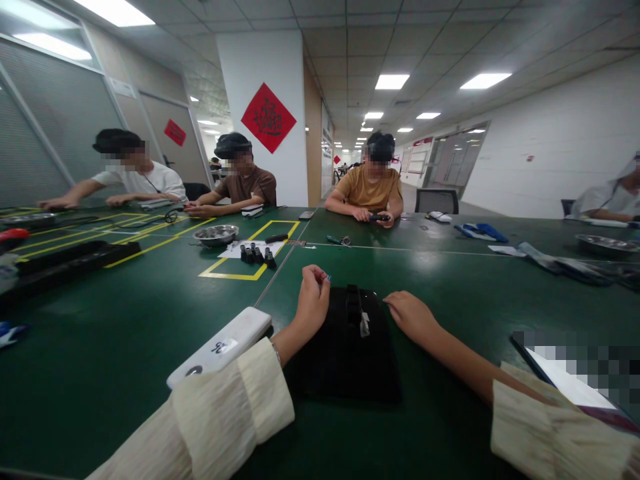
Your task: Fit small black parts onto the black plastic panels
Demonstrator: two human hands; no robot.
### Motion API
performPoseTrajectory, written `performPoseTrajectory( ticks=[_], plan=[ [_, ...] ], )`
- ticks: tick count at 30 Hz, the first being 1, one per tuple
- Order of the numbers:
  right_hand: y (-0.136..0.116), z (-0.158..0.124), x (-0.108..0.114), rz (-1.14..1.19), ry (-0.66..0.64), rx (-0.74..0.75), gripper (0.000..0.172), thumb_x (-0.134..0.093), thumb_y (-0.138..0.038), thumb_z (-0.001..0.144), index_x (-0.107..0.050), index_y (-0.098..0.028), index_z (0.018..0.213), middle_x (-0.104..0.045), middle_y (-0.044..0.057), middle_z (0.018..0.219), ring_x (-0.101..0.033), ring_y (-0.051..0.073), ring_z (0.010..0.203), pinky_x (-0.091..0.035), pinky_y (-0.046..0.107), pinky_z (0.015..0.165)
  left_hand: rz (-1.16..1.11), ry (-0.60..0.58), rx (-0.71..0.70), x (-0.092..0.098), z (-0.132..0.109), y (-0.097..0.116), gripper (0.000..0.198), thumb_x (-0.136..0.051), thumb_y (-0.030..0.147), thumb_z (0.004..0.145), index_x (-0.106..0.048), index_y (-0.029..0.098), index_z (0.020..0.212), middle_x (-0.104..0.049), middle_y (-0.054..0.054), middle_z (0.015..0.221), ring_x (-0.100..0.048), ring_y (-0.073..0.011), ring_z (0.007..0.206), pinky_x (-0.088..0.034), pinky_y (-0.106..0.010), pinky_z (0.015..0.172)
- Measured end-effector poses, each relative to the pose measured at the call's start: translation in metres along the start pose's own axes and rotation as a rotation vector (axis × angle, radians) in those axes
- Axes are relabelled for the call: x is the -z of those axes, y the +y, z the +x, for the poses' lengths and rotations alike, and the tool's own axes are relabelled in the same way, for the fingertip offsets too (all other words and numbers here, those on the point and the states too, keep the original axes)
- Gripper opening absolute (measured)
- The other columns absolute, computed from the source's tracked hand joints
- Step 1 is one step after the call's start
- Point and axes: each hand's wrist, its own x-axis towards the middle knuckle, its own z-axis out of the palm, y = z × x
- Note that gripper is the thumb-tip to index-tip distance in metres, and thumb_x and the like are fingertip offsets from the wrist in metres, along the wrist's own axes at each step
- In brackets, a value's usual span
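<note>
A flat black panel lies on the green table before me, with a raised black strip-like part on its upper half. Against that strip sits a small pale, clear-looking piece. My left hand is closed at the panel's upper left, its fingertips pinching a small blue piece too tiny to name. By the panel's upper right corner, my right hand reaches in with fingers loosely extended and nothing visible in them. Whether its fingertips touch the panel I cannot tell.
A white, power-bank-like block lies beside my left forearm. Farther off are several black cylinders on paper, a metal bowl and a long black tray. A tablet-like device lies at right. Other people sit around the table.
</note>
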Motion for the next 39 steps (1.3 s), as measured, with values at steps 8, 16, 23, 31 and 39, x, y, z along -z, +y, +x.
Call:
performPoseTrajectory(
  ticks=[8, 16, 23, 31, 39],
  plan=[
    [-0.002, -0.003, 0.0, -0.019, 0.064, -0.104, 0.034, -0.042, -0.012, 0.084, -0.062, -0.012, 0.111, -0.06, 0.014, 0.102, -0.057, 0.023, 0.091, -0.045, 0.033, 0.079, 0.061, -0.054, -0.067, 0.0, -0.003, 0.005, 0.013, -0.044, 0.014, 0.082, -0.035, 0.021, 0.089, -0.046, 0.0, 0.084, -0.048, -0.0132, 0.077, -0.04, -0.027, 0.073],
    [-0.004, -0.001, 0.005, -0.029, 0.032, -0.111, 0.022, -0.042, -0.012, 0.085, -0.063, -0.013, 0.092, -0.06, 0.011, 0.091, -0.056, 0.021, 0.084, -0.042, 0.03, 0.076, 0.055, -0.061, -0.087, 0.002, -0.004, 0.01, 0.011, -0.046, 0.019, 0.082, -0.038, 0.021, 0.089, -0.05, 0.0, 0.082, -0.05, -0.0132, 0.077, -0.04, -0.027, 0.072],
    [-0.002, -0.002, 0.003, -0.035, 0.055, -0.107, 0.026, -0.043, -0.012, 0.084, -0.059, -0.011, 0.105, -0.06, 0.012, 0.098, -0.056, 0.022, 0.089, -0.042, 0.031, 0.079, 0.022, -0.088, -0.027, 0.006, -0.004, 0.016, 0.023, -0.056, 0.02, 0.077, -0.038, 0.022, 0.092, -0.058, 0.004, 0.076, -0.054, -0.0113, 0.068, -0.04, -0.024, 0.067],
    [-0.001, 0.0, -0.003, 0.167, 0.196, -0.084, 0.026, -0.038, -0.016, 0.088, -0.058, -0.015, 0.105, -0.058, 0.011, 0.1, -0.057, 0.021, 0.092, -0.044, 0.033, 0.08, 0.07, -0.074, -0.046, 0.007, -0.005, 0.02, 0.016, -0.054, 0.024, 0.079, -0.04, 0.022, 0.087, -0.059, 0.003, 0.078, -0.053, -0.0111, 0.067, -0.04, -0.024, 0.065],
    [-0.04, -0.005, 0.028, 0.447, 0.518, 0.05, 0.013, -0.041, -0.02, 0.088, -0.05, -0.017, 0.096, -0.058, 0.008, 0.086, -0.057, 0.02, 0.082, -0.047, 0.035, 0.075, 0.224, -0.212, -0.363, 0.005, -0.011, 0.024, 0.009, -0.039, 0.019, 0.085, -0.048, 0.019, 0.086, -0.053, -0.004, 0.084, -0.048, -0.0168, 0.079, -0.041, -0.031, 0.074]
  ],
)
